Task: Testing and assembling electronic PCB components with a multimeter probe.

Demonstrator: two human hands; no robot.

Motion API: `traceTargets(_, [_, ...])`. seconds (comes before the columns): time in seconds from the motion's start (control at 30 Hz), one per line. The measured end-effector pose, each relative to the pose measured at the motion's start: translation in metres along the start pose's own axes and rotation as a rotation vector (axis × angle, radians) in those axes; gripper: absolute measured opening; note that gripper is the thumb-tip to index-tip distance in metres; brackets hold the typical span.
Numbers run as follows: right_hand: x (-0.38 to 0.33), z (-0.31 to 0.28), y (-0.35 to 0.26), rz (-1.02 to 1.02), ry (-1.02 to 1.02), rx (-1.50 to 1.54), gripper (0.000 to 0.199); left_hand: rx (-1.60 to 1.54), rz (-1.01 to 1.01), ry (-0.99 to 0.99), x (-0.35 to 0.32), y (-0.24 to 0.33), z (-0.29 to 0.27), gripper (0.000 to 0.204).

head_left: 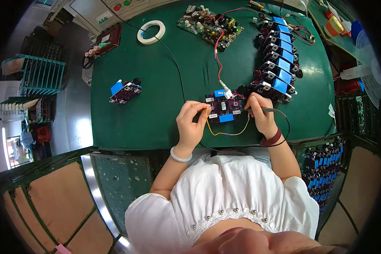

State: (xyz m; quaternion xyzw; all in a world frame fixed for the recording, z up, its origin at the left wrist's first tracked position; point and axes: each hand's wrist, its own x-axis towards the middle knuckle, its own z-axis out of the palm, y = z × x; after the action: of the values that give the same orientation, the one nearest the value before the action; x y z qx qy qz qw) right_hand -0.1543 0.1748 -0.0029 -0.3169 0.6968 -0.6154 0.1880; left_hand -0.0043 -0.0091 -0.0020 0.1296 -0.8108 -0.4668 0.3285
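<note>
Head view: saw purple, blue-blocked board (222, 106) two o'clock from left hand (192, 122), nine from right hand (261, 115); closed respectively on yellow wire (215, 133), probe (267, 110).

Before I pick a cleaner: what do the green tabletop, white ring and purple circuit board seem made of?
Green tabletop: perhaps rubber or vinyl, satin, softly reflecting light.
White ring: perhaps paper or plastic tape, matte, roll-shaped.
Purple circuit board: probably satin resin laminate, carrying components.
</note>
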Motion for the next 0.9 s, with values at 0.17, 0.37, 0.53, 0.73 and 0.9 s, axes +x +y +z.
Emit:
traceTargets(0.17, [0.002,0.000,0.000,0.002,-0.031,0.019,0.038,-0.007,-0.014,0.015,0.001,0.003,-0.002,0.008])
traceTargets(0.37, [0.000,-0.001,-0.004,-0.007,0.000,-0.027,0.040,0.026,-0.018,0.040,0.001,0.006,0.001,0.011])
traceTargets(0.53, [-0.003,0.000,-0.001,-0.030,0.005,0.002,0.040,-0.016,0.007,0.068,-0.001,0.007,0.003,0.013])
traceTargets(0.73, [-0.003,0.002,-0.001,-0.012,0.013,-0.010,0.040,-0.033,-0.018,0.066,-0.003,0.003,0.003,0.014])
traceTargets(0.9, [-0.009,0.023,-0.031,0.026,0.062,0.168,0.019,-0.049,-0.029,0.057,0.000,0.007,0.003,0.012])
